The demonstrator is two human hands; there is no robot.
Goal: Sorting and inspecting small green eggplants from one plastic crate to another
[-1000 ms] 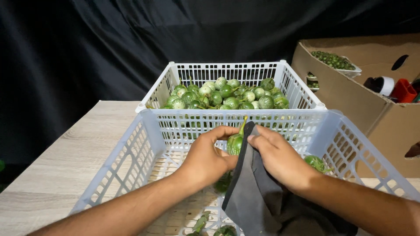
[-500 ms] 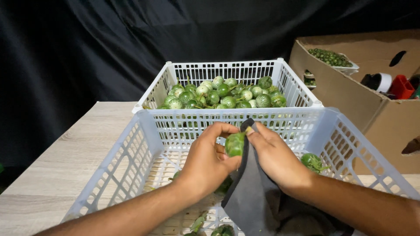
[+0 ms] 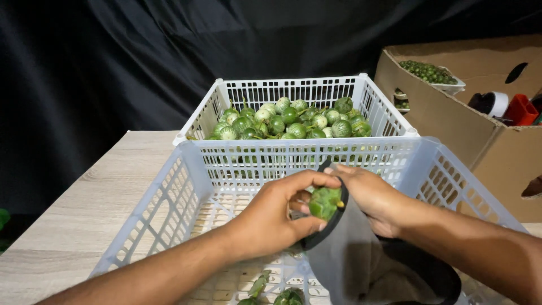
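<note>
A small round green eggplant (image 3: 325,202) sits between the two hands, above the near white plastic basket (image 3: 169,192). The left hand (image 3: 276,217) curls its fingers and thumb around the eggplant, gripping it from the left and from below. A dark grey cloth (image 3: 353,254) lies against the eggplant's right side and hangs down from there into the basket. The right hand (image 3: 370,192) is closed on the cloth's upper edge, pressing it to the eggplant, with the fingertips just above the fruit.

On the near basket's floor, below the left forearm, lie a few more green eggplants (image 3: 285,295). Directly behind stands a second white basket (image 3: 226,107), filled with many green eggplants (image 3: 293,121). Both baskets rest on a pale wooden table (image 3: 73,209). To the right stands an open cardboard box (image 3: 451,118) holding a tray of tiny green fruits (image 3: 432,72), a white roll (image 3: 497,103) and a red object (image 3: 520,110). A black curtain (image 3: 113,56) hangs behind everything.
</note>
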